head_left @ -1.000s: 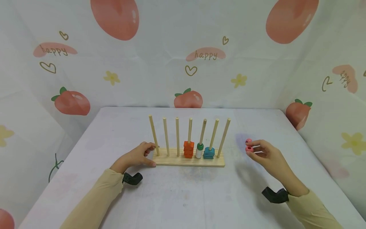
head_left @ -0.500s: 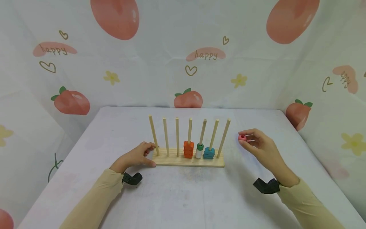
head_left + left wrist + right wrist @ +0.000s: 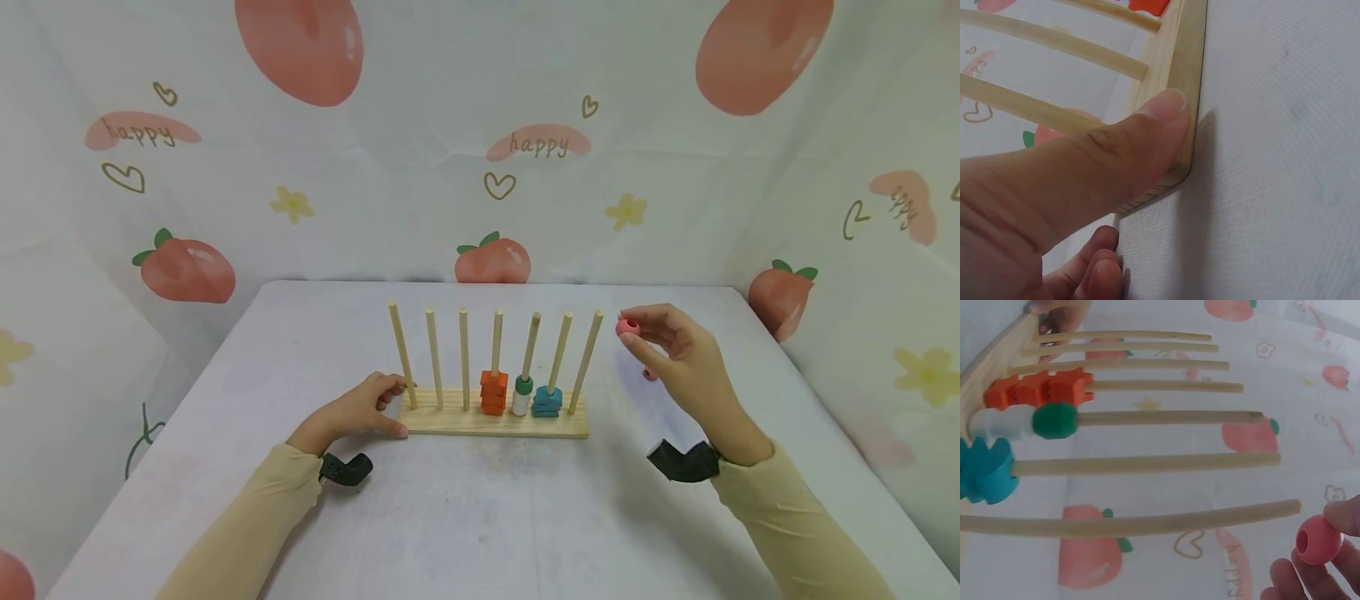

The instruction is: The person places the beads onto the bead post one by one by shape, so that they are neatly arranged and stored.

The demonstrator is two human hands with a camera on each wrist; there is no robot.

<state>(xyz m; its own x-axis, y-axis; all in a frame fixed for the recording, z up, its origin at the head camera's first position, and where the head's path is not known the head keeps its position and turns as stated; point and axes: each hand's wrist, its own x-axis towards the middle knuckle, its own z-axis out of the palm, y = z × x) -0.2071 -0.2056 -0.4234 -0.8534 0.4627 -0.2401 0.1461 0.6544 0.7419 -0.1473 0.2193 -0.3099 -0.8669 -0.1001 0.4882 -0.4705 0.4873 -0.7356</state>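
Note:
A wooden peg rack (image 3: 450, 423) with several upright pegs stands mid-table. My left hand (image 3: 366, 408) grips its left end, the thumb (image 3: 1160, 119) on the front edge in the left wrist view. To the right of the rack, my right hand (image 3: 678, 354) pinches a round pink bead (image 3: 1319, 539) between thumb and fingers. The bead's hole shows, close to the tip of the rightmost peg (image 3: 1210, 522). A second pink bead (image 3: 650, 374) peeks out below the right hand, mostly hidden by it.
Orange star-shaped beads (image 3: 493, 393) sit on the middle peg. Beside them are a green bead (image 3: 524, 385) over white (image 3: 521, 405), then blue beads (image 3: 548, 402). The three left pegs and the rightmost one are bare. A printed cloth (image 3: 390, 217) hangs behind.
My right hand has risen and moved left with the pink bead, up to the height of the rightmost peg's tip. The left hand and the rack have stayed put.

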